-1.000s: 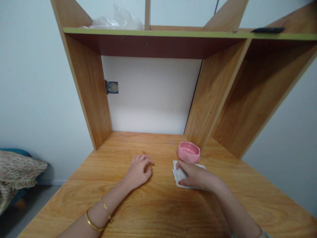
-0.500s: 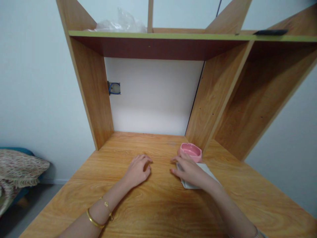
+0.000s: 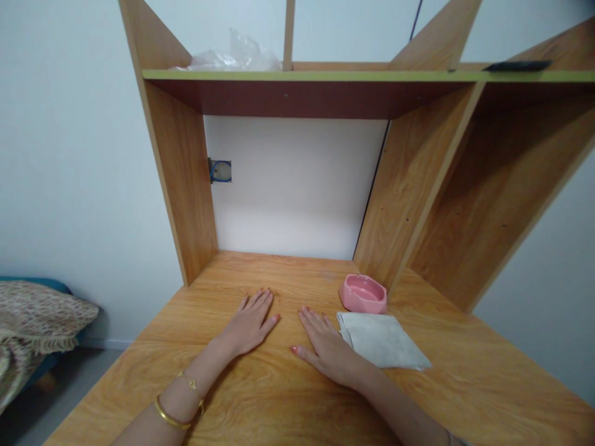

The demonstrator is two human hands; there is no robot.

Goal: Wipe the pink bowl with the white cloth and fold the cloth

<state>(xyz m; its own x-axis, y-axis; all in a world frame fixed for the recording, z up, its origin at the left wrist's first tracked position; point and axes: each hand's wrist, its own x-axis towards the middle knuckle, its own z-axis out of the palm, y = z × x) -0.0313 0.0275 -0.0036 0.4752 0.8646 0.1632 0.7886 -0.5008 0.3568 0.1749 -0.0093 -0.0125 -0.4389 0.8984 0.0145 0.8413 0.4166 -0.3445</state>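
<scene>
My left hand (image 3: 250,323) lies flat on the wooden desk (image 3: 279,402), palm down with the thumb held out to the side. To its right, my right hand (image 3: 326,348) rests palm down too, its fingers stretched out. Neither hand holds anything. Just right of my right hand is a folded pale grey cloth (image 3: 383,341). Behind the cloth, against the upright panel, sits a pink angular ashtray (image 3: 364,295) with a shallow hollow on top.
A shelf (image 3: 311,77) with a green edge spans above the desk, carrying a clear plastic bag (image 3: 237,56) and a flat dark object (image 3: 518,65). An open socket box (image 3: 220,171) is in the back wall. A patterned fringed cover (image 3: 41,316) lies at far left.
My right hand has moved left and nearer to me, off the cloth and away from the ashtray. My left hand has flattened from a curled pose, with its fingers now straight.
</scene>
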